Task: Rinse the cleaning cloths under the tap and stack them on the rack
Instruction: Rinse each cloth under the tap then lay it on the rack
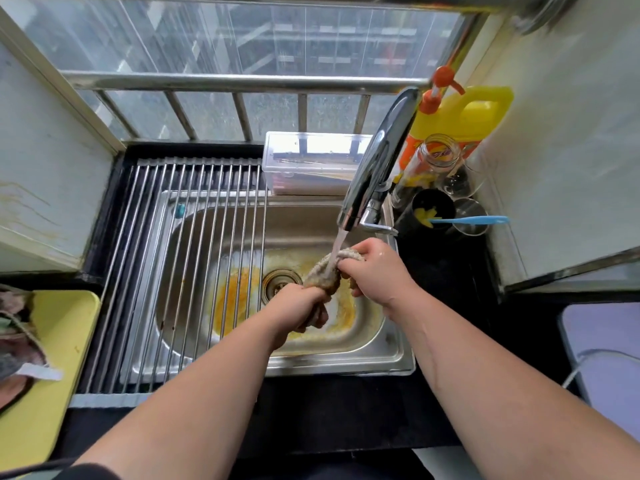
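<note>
Both fists curl tight round one twisted cloth (323, 271) under the running tap (377, 161), left hand (298, 303) nearer, right hand (374, 268) farther. Wring over the sink (381, 355) (yellow-stained), then lay it on the rack (180, 258) at left.

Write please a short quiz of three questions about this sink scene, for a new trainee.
1. True or false: no cloths are stacked on the rack yet.
2. The water from the tap falls on: A the cloth; B the yellow tray; C the clear box.
3. Fill in: the cloth is gripped by ___ hands.
Key: 1 true; 2 A; 3 both, the left hand and the right hand.
</note>
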